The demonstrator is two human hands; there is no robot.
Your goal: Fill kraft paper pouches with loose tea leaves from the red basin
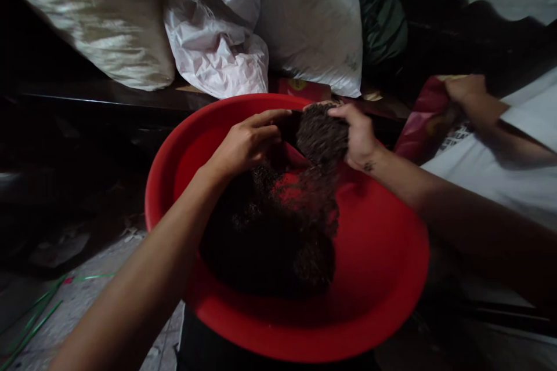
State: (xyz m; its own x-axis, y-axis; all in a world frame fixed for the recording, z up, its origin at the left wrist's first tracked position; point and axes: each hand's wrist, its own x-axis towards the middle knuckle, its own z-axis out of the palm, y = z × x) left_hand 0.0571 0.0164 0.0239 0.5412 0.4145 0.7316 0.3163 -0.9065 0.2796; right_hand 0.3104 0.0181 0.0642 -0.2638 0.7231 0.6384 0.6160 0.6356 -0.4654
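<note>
A wide red basin (383, 266) holds a heap of dark, loose, dried-leaf-like shreds (265, 243). Above its far side, my right hand (359, 136) grips a thick handful of the same shreds (322, 133), thumb on top. Loose pieces stream down from it, blurred by motion. Just left of this, my left hand (255, 139) has its fingers curled at the edge of a dark red bag (287, 153), index finger stretched along the top. Shadow and the handful hide much of the bag.
Large stuffed white sacks (313, 23) and a dark green one (376, 11) line the back shelf. At right, another person's hand (467, 90) holds a red package (429, 116). Green straps (39, 313) lie on the floor at lower left.
</note>
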